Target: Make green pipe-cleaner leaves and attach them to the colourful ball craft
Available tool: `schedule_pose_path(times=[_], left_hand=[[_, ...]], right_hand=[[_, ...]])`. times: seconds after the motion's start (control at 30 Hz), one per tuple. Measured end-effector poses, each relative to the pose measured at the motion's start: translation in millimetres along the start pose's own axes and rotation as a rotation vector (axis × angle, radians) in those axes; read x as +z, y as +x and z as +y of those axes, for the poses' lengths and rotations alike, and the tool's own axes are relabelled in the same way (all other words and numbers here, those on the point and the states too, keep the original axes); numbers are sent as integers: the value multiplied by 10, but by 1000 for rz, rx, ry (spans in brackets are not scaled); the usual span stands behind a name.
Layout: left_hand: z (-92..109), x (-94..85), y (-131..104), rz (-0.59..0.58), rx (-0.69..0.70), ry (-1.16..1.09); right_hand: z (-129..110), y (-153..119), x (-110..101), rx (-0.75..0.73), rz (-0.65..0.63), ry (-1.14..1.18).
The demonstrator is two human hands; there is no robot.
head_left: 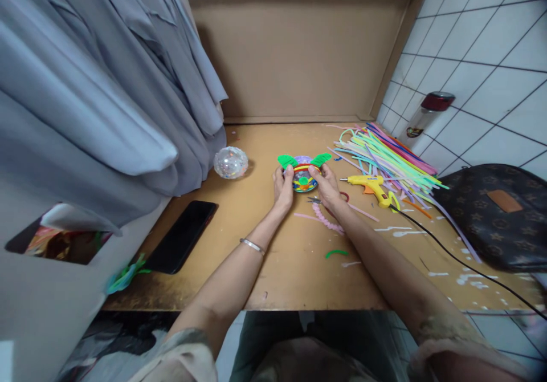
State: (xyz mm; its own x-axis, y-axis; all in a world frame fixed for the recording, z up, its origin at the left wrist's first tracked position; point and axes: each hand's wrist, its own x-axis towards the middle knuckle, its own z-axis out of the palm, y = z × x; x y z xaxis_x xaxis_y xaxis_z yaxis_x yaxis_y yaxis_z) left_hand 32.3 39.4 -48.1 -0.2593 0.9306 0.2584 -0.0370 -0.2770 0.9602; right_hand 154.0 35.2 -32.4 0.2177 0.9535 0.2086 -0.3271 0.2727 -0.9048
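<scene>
Between my two hands is a round, colourful craft ball (302,183) with a clear part, a red and yellow band and two green leaf-like pieces standing out at its top. My left hand (283,186) grips its left side, thumb in front. My right hand (325,183) holds the right side the same way. Just below the ball, small scissors (314,200) lie on the table, partly hidden by my right hand. A twisted pink pipe cleaner (327,220) curves beside my right wrist. A yellow glue gun (368,187) lies to the right of that hand.
A clear ball (231,162) sits at the left, near a grey cloth (106,85). A black phone (183,236) lies front left. Many pipe cleaners (388,157) are piled back right, beside a dark brown bag (496,216) and a red-capped bottle (427,117). The glue gun's cord (453,251) crosses the right side.
</scene>
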Motion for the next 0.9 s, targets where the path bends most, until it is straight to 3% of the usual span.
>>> schedule_pose_path(times=[0.23,0.77,0.9], left_hand=[[-2,-25,59,32,85,-153],[29,64,66,176,29,-221],[-8,50,97,146,8,-224]], right_hand=[[9,37,-28,27,30,41],[56,21,85,-42,118,-59],[86,45,75,-59,125,-88]])
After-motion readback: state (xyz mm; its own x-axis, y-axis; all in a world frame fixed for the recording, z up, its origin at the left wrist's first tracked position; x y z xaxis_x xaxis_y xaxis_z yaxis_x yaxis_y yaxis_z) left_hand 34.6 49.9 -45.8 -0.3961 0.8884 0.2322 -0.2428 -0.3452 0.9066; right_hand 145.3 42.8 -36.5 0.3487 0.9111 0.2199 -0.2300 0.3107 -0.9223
